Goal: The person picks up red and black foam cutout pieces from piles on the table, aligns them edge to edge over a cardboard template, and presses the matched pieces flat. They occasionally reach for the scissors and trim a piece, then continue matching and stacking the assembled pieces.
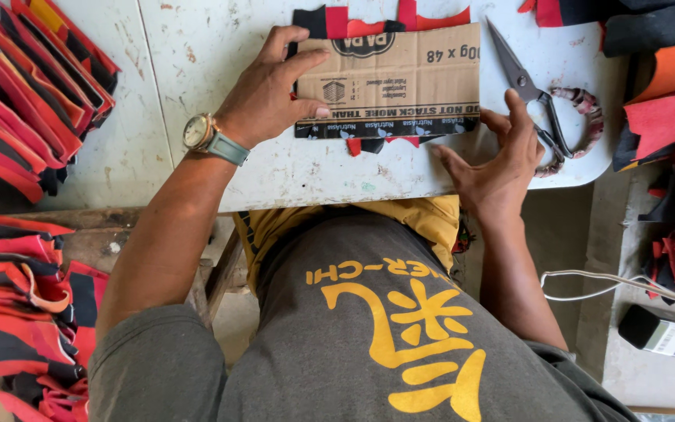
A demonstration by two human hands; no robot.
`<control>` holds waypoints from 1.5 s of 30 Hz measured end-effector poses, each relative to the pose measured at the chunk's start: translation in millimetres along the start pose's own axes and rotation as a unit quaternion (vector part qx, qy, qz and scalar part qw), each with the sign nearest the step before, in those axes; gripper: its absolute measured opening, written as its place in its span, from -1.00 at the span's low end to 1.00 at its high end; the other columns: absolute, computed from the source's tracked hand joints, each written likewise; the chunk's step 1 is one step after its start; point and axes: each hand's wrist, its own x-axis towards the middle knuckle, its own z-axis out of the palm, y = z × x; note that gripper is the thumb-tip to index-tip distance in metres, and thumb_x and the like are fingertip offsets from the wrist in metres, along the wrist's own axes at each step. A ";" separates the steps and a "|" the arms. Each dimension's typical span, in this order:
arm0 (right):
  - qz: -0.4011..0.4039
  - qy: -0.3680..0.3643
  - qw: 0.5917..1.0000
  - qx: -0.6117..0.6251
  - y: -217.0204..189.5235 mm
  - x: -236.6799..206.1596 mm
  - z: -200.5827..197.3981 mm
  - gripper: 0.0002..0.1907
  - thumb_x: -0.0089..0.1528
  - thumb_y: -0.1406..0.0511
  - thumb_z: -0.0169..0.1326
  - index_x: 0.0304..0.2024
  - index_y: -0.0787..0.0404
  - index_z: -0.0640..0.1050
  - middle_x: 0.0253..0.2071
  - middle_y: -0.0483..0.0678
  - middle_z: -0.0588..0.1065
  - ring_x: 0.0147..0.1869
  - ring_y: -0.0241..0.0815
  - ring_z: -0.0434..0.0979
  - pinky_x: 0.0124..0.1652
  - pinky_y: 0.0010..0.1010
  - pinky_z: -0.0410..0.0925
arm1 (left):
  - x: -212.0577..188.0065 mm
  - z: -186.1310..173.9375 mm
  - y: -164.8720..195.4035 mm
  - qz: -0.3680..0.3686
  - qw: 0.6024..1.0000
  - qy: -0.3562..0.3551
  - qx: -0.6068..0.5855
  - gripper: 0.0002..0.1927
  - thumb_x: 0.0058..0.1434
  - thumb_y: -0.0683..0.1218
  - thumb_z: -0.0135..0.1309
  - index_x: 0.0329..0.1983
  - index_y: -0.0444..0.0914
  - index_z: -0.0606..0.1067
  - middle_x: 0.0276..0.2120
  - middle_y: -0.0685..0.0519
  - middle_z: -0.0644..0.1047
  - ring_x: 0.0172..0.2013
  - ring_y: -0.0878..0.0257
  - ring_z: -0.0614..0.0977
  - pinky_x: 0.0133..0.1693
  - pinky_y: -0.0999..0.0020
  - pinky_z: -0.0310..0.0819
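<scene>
two hands (267, 94) are on the job here, and the thing under them is a flat piece of cardboard (396, 74) lying on a layer of black and red cloth pieces (376, 143) near the front edge of the white desk (197, 55). your left hand presses down flat on the cardboard's left end, fingers spread over its corner, gripping nothing, just pinning it. your right hand (498, 160) sits at the lower right corner, fingers open and relaxed, fingertips touching the edge of the cardboard and the cloth that sticks out beneath it.

it looks as if you are at the lining-up step, using the cardboard as a pattern over the stacked cloth. any next move calls for the left hand's weight to stay steady so the card does not slide, and for the cloth edges to lie flush all round.

scissors (541, 98) with wrapped handles lie just to the right of the cardboard, blades shut, within easy reach of the right hand. piles of red and black fabric (25, 86) sit at the far left and right, well apart from the work.
</scene>
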 end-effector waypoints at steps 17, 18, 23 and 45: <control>-0.116 -0.085 0.987 -0.075 18.1 137.8 1.3 -0.78 0.34 0.33 0.23 -0.07 0.39 0.66 -0.21 0.16 0.62 -0.17 0.08 0.65 -0.11 -0.25 0.46 | -6.8 -1.3 2.2 0.006 1.000 0.019 -0.003 -0.24 0.04 0.09 0.48 0.31 -0.18 0.51 0.39 -0.15 0.20 0.35 -0.11 0.33 0.30 0.11 0.31; -0.113 -0.099 0.986 -0.068 18.0 142.1 6.2 -0.76 0.31 0.31 0.26 -0.07 0.39 0.67 -0.23 0.17 0.62 -0.22 0.07 0.65 -0.14 -0.26 0.46 | -7.0 -2.3 1.7 0.004 1.000 0.015 -0.005 -0.24 0.04 0.09 0.47 0.31 -0.17 0.50 0.40 -0.15 0.20 0.35 -0.11 0.33 0.29 0.11 0.32; 0.020 -0.147 0.989 0.009 13.0 154.9 14.6 -0.73 0.31 0.25 0.27 -0.04 0.32 0.67 -0.32 0.12 0.62 -0.39 -0.15 0.62 -0.30 -0.38 0.48 | -9.2 -11.0 1.6 -0.017 1.000 -0.005 0.008 -0.24 0.05 0.10 0.45 0.31 -0.19 0.47 0.38 -0.16 0.20 0.29 -0.13 0.40 0.26 0.10 0.35; 0.096 -0.312 0.937 0.126 39.9 197.1 10.2 -0.82 0.38 0.38 0.16 -0.05 0.42 0.58 -0.30 0.02 0.56 -0.32 -0.24 0.62 -0.34 -0.43 0.53 | -3.1 -15.5 2.1 -0.025 0.999 -0.011 0.021 -0.24 0.00 0.11 0.46 0.27 -0.15 0.50 0.37 -0.13 0.21 0.24 -0.13 0.46 0.18 0.08 0.42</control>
